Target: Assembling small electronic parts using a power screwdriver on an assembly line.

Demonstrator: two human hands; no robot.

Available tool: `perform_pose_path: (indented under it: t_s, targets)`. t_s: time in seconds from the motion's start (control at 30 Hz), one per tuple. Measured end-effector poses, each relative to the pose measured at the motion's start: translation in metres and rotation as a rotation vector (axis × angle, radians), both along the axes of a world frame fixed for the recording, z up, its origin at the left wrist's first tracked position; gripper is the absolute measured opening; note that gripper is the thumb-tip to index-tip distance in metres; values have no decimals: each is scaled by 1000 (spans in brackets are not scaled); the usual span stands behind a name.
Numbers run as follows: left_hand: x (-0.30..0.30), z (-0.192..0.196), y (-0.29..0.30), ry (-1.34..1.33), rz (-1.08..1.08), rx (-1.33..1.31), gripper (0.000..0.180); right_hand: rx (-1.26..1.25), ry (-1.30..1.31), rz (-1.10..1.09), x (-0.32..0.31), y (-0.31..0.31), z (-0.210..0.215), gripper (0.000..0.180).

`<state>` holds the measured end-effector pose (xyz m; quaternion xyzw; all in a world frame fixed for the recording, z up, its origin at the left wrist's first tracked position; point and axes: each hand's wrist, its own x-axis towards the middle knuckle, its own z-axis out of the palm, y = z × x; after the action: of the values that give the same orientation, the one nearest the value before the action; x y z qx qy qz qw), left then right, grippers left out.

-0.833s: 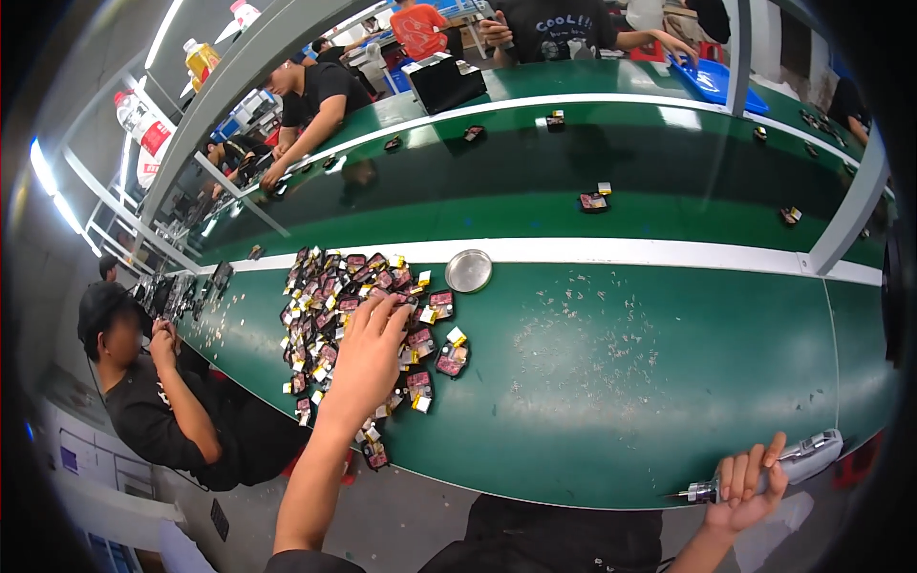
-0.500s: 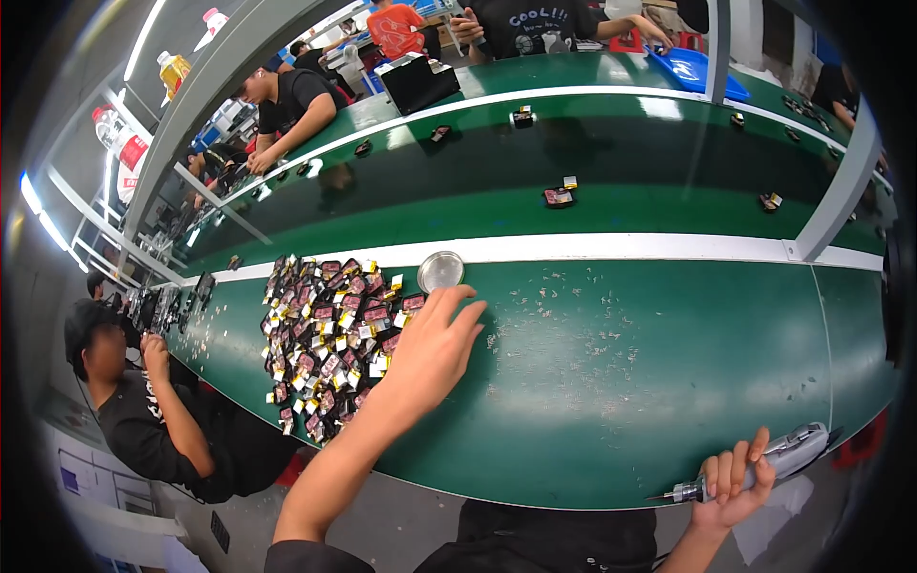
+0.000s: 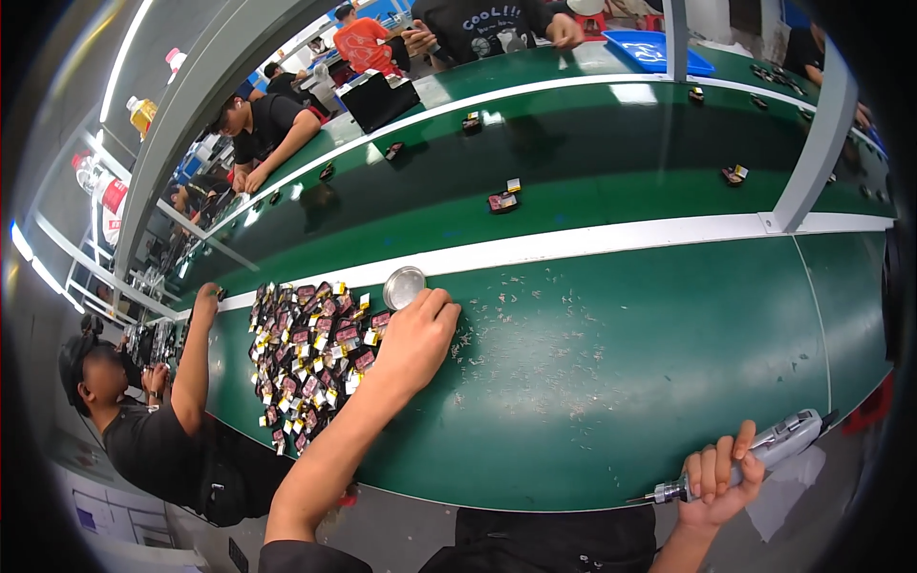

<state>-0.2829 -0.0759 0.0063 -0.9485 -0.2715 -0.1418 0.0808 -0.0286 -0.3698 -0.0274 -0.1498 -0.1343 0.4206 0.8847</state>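
Note:
My left hand (image 3: 417, 336) is over the green table, its fingers curled together; the fingertips are turned away, so what they hold, if anything, is hidden. Right at its knuckles sits a shallow round metal dish (image 3: 404, 287). To the left of that hand spreads a heap of small black electronic modules (image 3: 310, 349) with white and yellow tabs. Many tiny pale bits, perhaps screws (image 3: 535, 334), lie scattered to its right. My right hand (image 3: 721, 479) is wrapped round a grey electric screwdriver (image 3: 785, 437) at the near right edge, its bit pointing left.
Beyond a white rail (image 3: 573, 239) runs a dark green conveyor belt (image 3: 611, 143) with spaced modules on it. A grey post (image 3: 812, 143) rises at the right. A co-worker (image 3: 143, 420) sits at the left, one arm stretched to the table; others are across the belt, near a blue tray (image 3: 659, 55).
My left hand's fingers have drawn together beside the dish. The view has shifted a little. The left co-worker has reached an arm out toward the rail. My right hand keeps the screwdriver.

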Motion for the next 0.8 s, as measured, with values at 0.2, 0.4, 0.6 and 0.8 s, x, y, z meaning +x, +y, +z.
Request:
perform_pose_path:
  t_s: [0.2, 0.4, 0.6, 0.8]
  targets:
    - [2, 2, 2, -195, 4, -80, 9, 7, 32, 5, -1, -1, 0, 10]
    - [-11, 11, -3, -187, 58, -227, 9, -14, 33, -8, -1, 0, 2, 11]
    - [-5, 9, -4, -199, 81, -134, 11, -23, 8, -13, 0, 0, 1, 12]
    - [-7, 2, 7, -16, -32, 27, 17, -24, 38, -25, -2, 0, 4, 11]
